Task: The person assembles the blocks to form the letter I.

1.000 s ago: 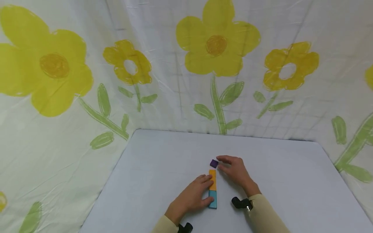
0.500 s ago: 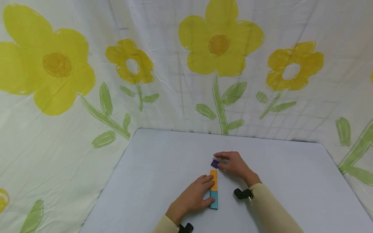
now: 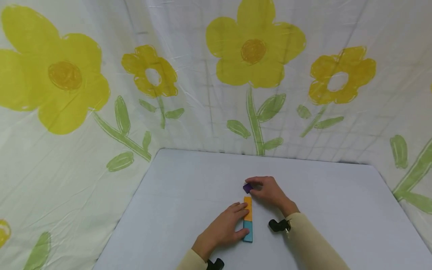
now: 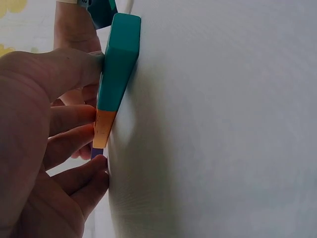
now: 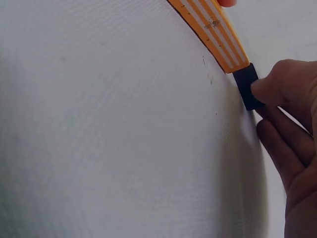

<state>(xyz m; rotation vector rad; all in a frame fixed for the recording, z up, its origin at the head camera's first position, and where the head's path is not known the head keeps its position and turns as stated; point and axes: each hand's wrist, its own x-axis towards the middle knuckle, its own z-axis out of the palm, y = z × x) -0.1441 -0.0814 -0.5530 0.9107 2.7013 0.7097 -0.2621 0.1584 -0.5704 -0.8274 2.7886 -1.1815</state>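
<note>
Two blocks lie end to end on the table: an orange block [image 3: 248,204] with pale stripes and a teal block [image 3: 248,227] nearer the wearer. My left hand [image 3: 222,228] rests across them, its fingertips on the orange one and its thumb on the teal one. Just beyond the orange end, a small dark purple block [image 3: 248,188] sits turned at an angle. My right hand [image 3: 268,192] pinches it between thumb and index finger. In the right wrist view the purple block [image 5: 247,87] appears close against the orange block [image 5: 218,34], with the thumb on its face.
The white table [image 3: 189,176] stretches around both hands. Behind it hangs a pale curtain [image 3: 192,123] printed with large yellow flowers. A black wrist camera [image 3: 279,225] stands out from the right sleeve, another [image 3: 216,264] from the left.
My right hand has closed thumb and index finger on the purple block, which has shifted slightly. The left hand stays on the orange and teal blocks.
</note>
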